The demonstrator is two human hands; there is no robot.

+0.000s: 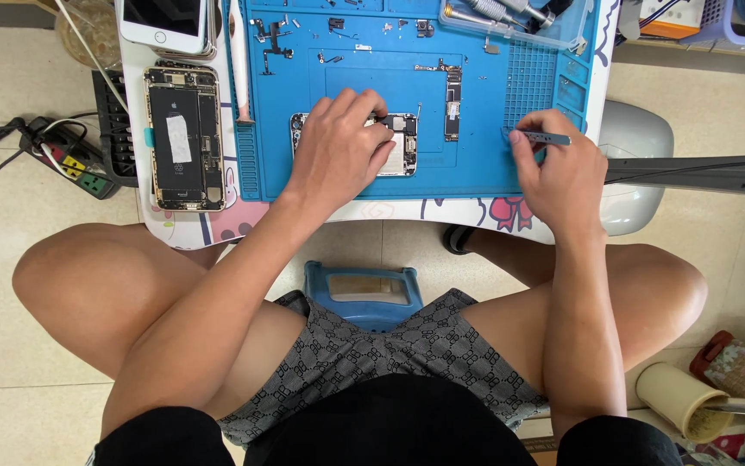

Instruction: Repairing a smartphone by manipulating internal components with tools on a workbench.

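Observation:
My left hand (346, 147) lies on an opened phone body (402, 148) in the middle of the blue work mat (484, 168), covering most of it and pressing it down. My right hand (558, 168) is at the mat's right edge and grips slim metal tweezers (549, 138), whose tip points left to a tiny part on the mat. A long circuit board (452, 103) lies on the mat just beyond the phone body. Small screws and flex parts (270, 36) are scattered at the far left of the mat.
A second opened phone (184, 138) with its battery showing lies left of the mat, and a white phone (165, 22) beyond it. A power strip (75, 168) sits on the floor at left. A clear tool tray (510, 19) stands at the mat's far right. A blue stool (362, 293) shows between my knees.

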